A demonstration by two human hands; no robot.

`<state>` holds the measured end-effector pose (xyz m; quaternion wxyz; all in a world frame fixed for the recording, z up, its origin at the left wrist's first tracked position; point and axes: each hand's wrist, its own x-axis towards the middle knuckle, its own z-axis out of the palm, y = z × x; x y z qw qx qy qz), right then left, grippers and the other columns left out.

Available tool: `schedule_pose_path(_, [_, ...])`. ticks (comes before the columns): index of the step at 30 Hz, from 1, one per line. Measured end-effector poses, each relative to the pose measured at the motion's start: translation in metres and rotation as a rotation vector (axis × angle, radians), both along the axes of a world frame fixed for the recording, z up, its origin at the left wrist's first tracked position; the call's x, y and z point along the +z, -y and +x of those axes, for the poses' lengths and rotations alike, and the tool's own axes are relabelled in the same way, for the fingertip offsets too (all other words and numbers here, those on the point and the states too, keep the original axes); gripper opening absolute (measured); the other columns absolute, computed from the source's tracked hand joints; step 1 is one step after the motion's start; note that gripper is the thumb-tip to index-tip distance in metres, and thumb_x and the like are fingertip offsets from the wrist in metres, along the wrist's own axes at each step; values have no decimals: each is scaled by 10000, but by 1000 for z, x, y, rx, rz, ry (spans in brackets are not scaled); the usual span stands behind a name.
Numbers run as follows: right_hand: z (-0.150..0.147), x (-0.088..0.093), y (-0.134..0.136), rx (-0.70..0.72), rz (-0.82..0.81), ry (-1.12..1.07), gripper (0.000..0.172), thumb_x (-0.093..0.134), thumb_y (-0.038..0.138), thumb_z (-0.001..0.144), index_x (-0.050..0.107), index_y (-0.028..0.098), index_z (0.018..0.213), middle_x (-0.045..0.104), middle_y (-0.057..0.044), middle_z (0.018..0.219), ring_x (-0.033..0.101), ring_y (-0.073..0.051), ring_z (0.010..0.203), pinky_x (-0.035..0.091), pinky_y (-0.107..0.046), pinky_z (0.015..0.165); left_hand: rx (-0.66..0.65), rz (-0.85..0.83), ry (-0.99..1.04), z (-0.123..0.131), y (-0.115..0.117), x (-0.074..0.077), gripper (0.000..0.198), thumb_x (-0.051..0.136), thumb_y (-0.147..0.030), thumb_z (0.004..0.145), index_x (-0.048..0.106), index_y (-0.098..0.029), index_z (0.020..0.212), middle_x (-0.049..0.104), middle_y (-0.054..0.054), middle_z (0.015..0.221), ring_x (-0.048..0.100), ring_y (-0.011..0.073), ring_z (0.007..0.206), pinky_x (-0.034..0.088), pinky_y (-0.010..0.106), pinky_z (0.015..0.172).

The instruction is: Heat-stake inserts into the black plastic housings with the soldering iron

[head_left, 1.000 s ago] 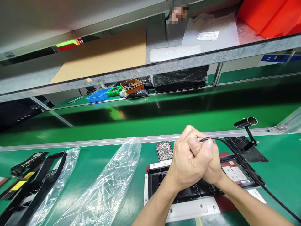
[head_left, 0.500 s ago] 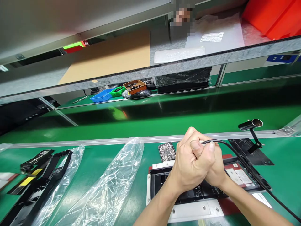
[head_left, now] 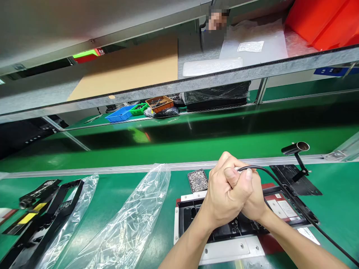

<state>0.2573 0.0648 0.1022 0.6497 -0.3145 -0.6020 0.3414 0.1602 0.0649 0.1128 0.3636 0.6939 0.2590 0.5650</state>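
Note:
My left hand (head_left: 226,192) and my right hand (head_left: 255,200) are wrapped together, thumbs on top, around an upright corded tool. Its body is hidden in my fists; only a pale end and the black cable (head_left: 269,172) show, the cable curving off to the lower right. Both fists are above a long black plastic frame (head_left: 190,220) that lies in a white and dark red fixture (head_left: 221,251). The tool's tip, and whether it touches the frame, cannot be seen. Behind the frame is a small tray of screws (head_left: 198,180).
A black tube on a bracket (head_left: 295,148) stands at the right. Clear plastic bags (head_left: 131,220) and another black frame (head_left: 53,220) lie at the left. Small bins (head_left: 159,103) sit at the back, below a shelf (head_left: 157,86) that crosses overhead.
The view has shifted slightly, so the scene sits a little further left. My hands keep the same clasp over the frame.

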Motion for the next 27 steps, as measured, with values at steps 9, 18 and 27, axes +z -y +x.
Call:
schedule_pose_path(9, [1, -1, 1, -14, 46, 23, 638, 707, 577, 1060, 483, 195, 601, 372, 47, 582, 336, -94, 523, 325, -243, 472, 0, -11, 13, 2, 0, 0, 170, 632, -254, 1033, 610, -216, 868, 625, 9, 874, 584, 197, 860, 462, 325, 788])
schedule_pose_path(18, [-1, 2, -1, -1, 67, 53, 667, 679, 584, 1077, 471, 185, 585, 362, 46, 587, 326, -83, 523, 289, -221, 444, -2, -12, 32, 0, -2, 0, 142, 624, -247, 1028, 622, -218, 889, 638, 5, 877, 586, 195, 862, 463, 323, 798])
schedule_pose_path(27, [0, 0, 1, 18, 55, 17, 599, 739, 462, 1062, 475, 181, 604, 346, 56, 593, 313, -75, 523, 267, -209, 443, -1, -10, 19, 2, -1, 0, 152, 625, -263, 1026, 616, -220, 881, 663, 17, 891, 617, 208, 872, 472, 337, 797])
